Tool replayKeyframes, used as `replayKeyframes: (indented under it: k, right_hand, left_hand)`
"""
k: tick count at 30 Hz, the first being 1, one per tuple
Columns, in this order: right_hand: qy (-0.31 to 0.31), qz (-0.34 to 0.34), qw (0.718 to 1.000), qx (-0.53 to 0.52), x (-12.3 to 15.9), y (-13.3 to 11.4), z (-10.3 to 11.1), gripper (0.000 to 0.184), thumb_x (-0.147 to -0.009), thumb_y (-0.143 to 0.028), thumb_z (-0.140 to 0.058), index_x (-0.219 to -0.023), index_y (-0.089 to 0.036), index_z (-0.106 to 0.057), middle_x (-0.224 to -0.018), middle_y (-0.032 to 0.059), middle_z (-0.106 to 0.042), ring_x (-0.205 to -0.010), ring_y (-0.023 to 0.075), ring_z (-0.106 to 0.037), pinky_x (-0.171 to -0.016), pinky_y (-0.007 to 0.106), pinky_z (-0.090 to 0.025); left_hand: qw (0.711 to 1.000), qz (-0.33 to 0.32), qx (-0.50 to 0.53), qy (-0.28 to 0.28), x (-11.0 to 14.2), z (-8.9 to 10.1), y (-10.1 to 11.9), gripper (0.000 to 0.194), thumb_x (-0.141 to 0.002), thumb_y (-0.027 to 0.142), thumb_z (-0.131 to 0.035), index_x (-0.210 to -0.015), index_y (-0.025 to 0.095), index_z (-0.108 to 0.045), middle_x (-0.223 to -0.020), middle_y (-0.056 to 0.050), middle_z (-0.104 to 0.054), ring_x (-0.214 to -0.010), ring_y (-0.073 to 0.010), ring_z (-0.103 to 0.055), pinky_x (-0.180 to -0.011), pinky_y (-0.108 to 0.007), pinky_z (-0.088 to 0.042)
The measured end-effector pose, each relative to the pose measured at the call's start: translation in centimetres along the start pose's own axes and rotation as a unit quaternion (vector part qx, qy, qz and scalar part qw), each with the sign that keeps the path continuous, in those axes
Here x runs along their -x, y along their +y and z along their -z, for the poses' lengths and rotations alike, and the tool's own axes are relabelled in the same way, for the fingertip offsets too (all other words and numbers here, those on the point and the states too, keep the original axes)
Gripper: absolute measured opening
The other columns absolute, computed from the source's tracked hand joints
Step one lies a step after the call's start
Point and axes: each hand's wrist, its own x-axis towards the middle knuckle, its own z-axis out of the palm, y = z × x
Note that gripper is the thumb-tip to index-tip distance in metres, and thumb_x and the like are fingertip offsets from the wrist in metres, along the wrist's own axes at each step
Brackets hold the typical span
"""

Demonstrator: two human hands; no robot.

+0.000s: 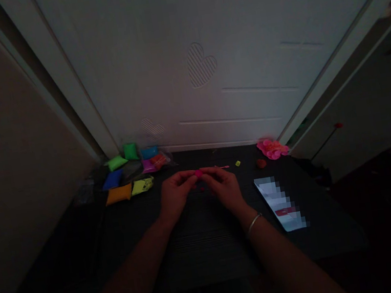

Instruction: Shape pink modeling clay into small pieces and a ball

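Between the fingertips of both my hands is a small lump of pink modelling clay [198, 172]. My left hand [176, 192] pinches it from the left, thumb and fingers closed. From the other side my right hand [226, 187] pinches the same lump; a silver bangle is on that wrist. Tiny pink bits [202, 189] lie on the dark table just under the hands. A thin pink tool [224, 167] lies beyond my right fingers, partly hidden by them. Near it sits a small yellow-green piece [238, 163].
Colourful clay packets, including an orange one [119, 194] and a green one [130, 151], lie at the back left. A lit phone [281, 204] rests on the right. Behind it are a reddish-brown lump [261, 163] and a pink flower-like piece [273, 149]. A white panel [154, 73] rises behind the table.
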Motion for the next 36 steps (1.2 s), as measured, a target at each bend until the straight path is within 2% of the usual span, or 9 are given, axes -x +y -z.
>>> replayKeyframes:
  k: [6,12,18,32,36]
  right_hand:
    - [-0.002,0.002,1.0,0.017,0.01,0.03,0.03,0.026,-0.07,-0.036,-0.061,-0.089,-0.019,-0.066,-0.073,0.0012,-0.062,-0.046,0.006,-0.047,-0.037,0.017,-0.038]
    - [0.0,0.011,1.0,0.024,0.01,0.09,0.07,0.026,-0.071,-0.036,-0.06,-0.09,-0.019,-0.066,-0.073,0.0015,-0.062,-0.047,0.0068,-0.048,-0.038,0.018,-0.04]
    - [0.0,0.002,1.0,0.023,0.04,0.1,0.08,0.027,-0.07,-0.038,-0.061,-0.089,-0.019,-0.066,-0.077,0.0021,-0.064,-0.048,0.007,-0.049,-0.037,0.018,-0.039]
    - [0.008,-0.013,1.0,0.001,0.0,-0.03,-0.02,0.031,-0.069,-0.037,-0.062,-0.093,-0.017,-0.064,-0.072,0.0012,-0.063,-0.045,0.0064,-0.047,-0.037,0.018,-0.037]
    - [0.01,-0.017,1.0,0.02,0.01,-0.2,0.03,0.026,-0.069,-0.036,-0.061,-0.087,-0.017,-0.066,-0.068,0.0003,-0.062,-0.044,0.0065,-0.046,-0.037,0.019,-0.037]
  left_hand:
    - [0.996,-0.042,-0.079,0.018,0.24,0.14,-0.04,0.024,-0.064,0.035,-0.066,-0.081,0.019,-0.069,-0.076,-0.003,-0.069,-0.069,-0.0158,-0.061,-0.067,-0.027,-0.046]
    - [0.994,-0.057,-0.095,0.015,0.31,0.24,-0.13,0.024,-0.065,0.034,-0.065,-0.083,0.019,-0.069,-0.081,-0.004,-0.07,-0.077,-0.0185,-0.062,-0.073,-0.03,-0.047]
    - [0.991,-0.077,-0.111,0.005,0.24,0.33,-0.32,0.023,-0.066,0.034,-0.064,-0.084,0.021,-0.069,-0.084,-0.004,-0.07,-0.079,-0.0178,-0.062,-0.075,-0.029,-0.046]
    - [0.996,-0.037,-0.077,0.026,0.18,0.05,-0.17,0.025,-0.063,0.036,-0.066,-0.081,0.018,-0.069,-0.077,-0.004,-0.069,-0.07,-0.0165,-0.061,-0.069,-0.028,-0.046]
    - [0.997,-0.033,-0.068,0.024,0.24,0.04,0.06,0.026,-0.063,0.037,-0.067,-0.079,0.017,-0.069,-0.072,-0.003,-0.068,-0.066,-0.0151,-0.059,-0.064,-0.026,-0.046]
